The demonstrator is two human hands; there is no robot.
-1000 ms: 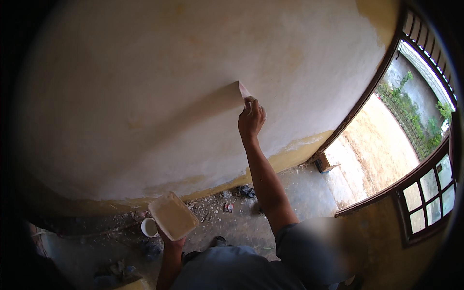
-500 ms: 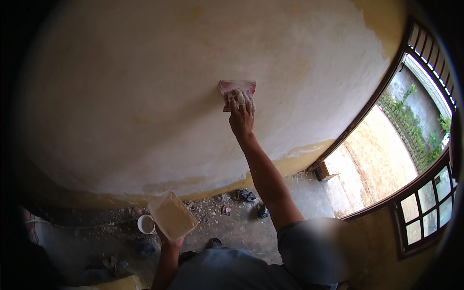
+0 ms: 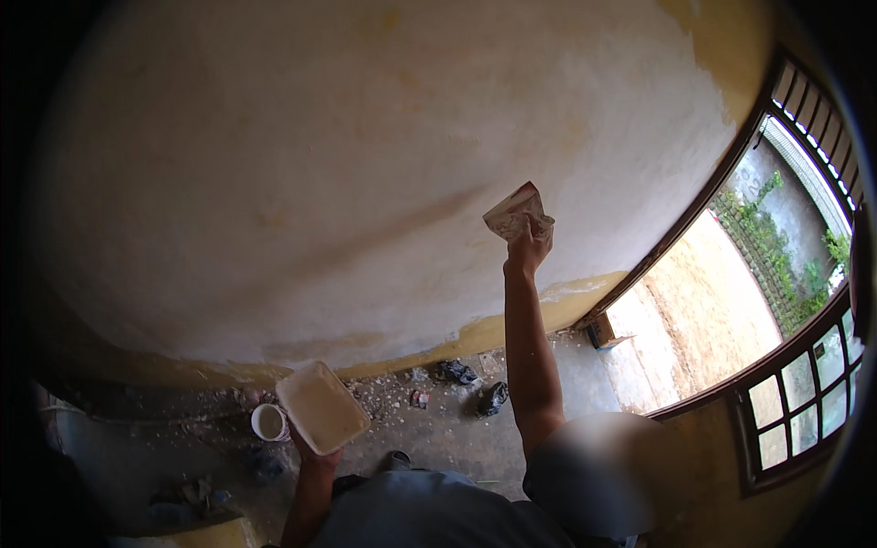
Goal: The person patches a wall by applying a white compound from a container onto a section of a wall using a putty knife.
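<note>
My right hand (image 3: 530, 247) grips a thin, putty-smeared putty spreader (image 3: 512, 212) at the end of my raised arm. The spreader is tilted, with its face turned partly upward, and a reddish patch shows at its top corner. It is in front of the white-coated wall (image 3: 320, 146); whether its edge touches the wall I cannot tell. Low on the left, my left hand (image 3: 317, 457) holds up a shallow rectangular tub (image 3: 346, 440) from beneath. Cream-coloured putty (image 3: 320, 402) lies inside it. The tub hides most of the left fingers.
A white bucket (image 3: 257, 413) stands on the floor left of the tub. Black plastic bags (image 3: 493, 399) and scattered crumbs lie along the wall's foot. To the right are an open doorway (image 3: 694, 320), a small box (image 3: 602, 331) beside it, and a paned window (image 3: 804, 402).
My right hand has moved right and slightly down with the spreader, which has turned from lying against the wall to a tilt. The left hand and tub have hardly shifted.
</note>
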